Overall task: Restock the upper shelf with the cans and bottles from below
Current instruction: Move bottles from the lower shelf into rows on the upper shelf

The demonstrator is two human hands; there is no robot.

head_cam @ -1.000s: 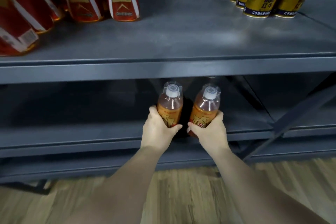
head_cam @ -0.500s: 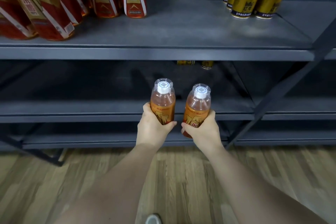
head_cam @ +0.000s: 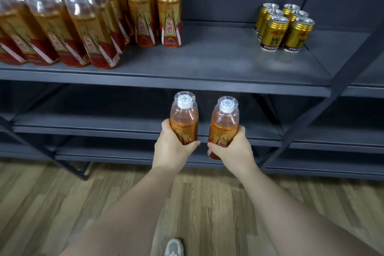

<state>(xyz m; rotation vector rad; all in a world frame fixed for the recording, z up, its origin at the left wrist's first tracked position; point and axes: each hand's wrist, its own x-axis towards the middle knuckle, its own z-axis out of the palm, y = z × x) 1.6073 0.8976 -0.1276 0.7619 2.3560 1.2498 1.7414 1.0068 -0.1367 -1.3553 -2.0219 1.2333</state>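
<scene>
In the head view, the left hand [head_cam: 173, 148] gripped the left bottle [head_cam: 184, 118] and the right hand [head_cam: 232, 149] gripped the right bottle [head_cam: 225, 122]. Both bottles were upright, side by side, below the upper shelf [head_cam: 207, 62]. On that shelf, stocked bottles [head_cam: 93, 23] and gold cans [head_cam: 284, 27] stood well apart.

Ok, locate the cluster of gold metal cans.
In the head view, the gold metal cans stand at the right rear of the dark grey upper shelf, apart from the amber bottles on its left.
</scene>
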